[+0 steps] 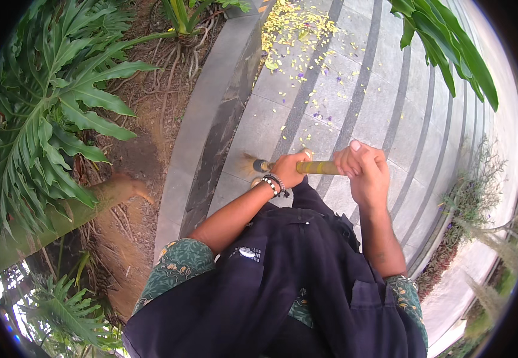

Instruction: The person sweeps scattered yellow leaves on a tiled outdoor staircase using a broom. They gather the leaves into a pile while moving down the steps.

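Note:
A broom with a yellow-green pole [317, 168] is held across in front of my body. My left hand [289, 170], with beaded bracelets at its wrist, is closed around the pole nearer the broom head. My right hand [363, 169] grips the other end, its thumb uppermost. Beyond my left hand the dark binding and the blurred tan bristles [251, 164] show low over the grey paving, close to the stone curb. Whether the bristles touch the paving cannot be told. Yellow petals [303, 27] lie thickly at the top of the walkway, with some purple ones scattered lower down.
A stone curb [196, 129] runs along the left of the striped paving [375, 107]. Past it is a soil bed with roots [151, 103] and large-leaved plants [39, 116]. Broad leaves [451, 44] overhang at upper right. Low plants [469, 192] border the right side.

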The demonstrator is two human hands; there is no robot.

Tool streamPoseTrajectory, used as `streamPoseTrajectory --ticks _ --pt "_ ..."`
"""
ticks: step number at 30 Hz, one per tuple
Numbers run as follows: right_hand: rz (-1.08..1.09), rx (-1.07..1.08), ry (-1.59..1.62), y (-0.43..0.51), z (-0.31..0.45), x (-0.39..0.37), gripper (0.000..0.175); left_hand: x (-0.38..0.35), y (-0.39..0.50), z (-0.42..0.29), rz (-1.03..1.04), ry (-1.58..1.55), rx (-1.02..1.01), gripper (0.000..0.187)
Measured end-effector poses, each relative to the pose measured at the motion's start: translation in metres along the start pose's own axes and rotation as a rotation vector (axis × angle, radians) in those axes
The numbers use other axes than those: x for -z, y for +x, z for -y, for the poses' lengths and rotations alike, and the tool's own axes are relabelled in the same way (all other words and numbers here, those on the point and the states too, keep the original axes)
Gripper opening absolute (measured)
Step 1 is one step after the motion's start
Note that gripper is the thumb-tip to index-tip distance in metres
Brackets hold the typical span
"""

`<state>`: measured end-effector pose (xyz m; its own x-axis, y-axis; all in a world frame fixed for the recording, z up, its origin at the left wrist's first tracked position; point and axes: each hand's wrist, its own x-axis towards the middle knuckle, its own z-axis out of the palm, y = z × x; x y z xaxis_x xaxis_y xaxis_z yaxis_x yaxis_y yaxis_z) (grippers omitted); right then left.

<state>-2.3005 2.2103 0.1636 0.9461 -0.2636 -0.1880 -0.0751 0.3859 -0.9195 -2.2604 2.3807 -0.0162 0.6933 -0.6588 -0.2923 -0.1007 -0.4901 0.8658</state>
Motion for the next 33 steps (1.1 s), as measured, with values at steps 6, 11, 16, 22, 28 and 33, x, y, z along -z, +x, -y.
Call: streamPoseTrajectory --ticks 6,11,16,22,28,33 --pt "0.045 -0.154 -0.306 0.027 -0.016 0.039 0.044 -0.048 0.049 0.02 0.121 -0.008 -0.001 0.014" --pt "0.286 0.065 -0.597 0.059 0.015 0.071 0.032 -0.05 0.133 -0.002 -0.185 -0.054 -0.221 0.013" --pt "0.5 0.272 -0.608 0.08 0.032 0.079 0.038 -0.035 0.171 -0.032 -0.436 0.051 -0.285 0.015" --pt "0.411 0.292 -0.375 0.038 0.064 0.101 0.04 -0.047 0.125 -0.063 -0.333 -0.02 -0.263 0.019" --pt "0.236 -0.154 -0.447 0.009 0.055 0.108 0.043 -0.06 0.075 -0.054 0.32 0.2 -0.129 0.012" --pt "0.342 0.212 -0.578 -0.004 0.036 0.101 0.029 -0.047 0.106 -0.048 0.282 0.258 -0.309 0.009"
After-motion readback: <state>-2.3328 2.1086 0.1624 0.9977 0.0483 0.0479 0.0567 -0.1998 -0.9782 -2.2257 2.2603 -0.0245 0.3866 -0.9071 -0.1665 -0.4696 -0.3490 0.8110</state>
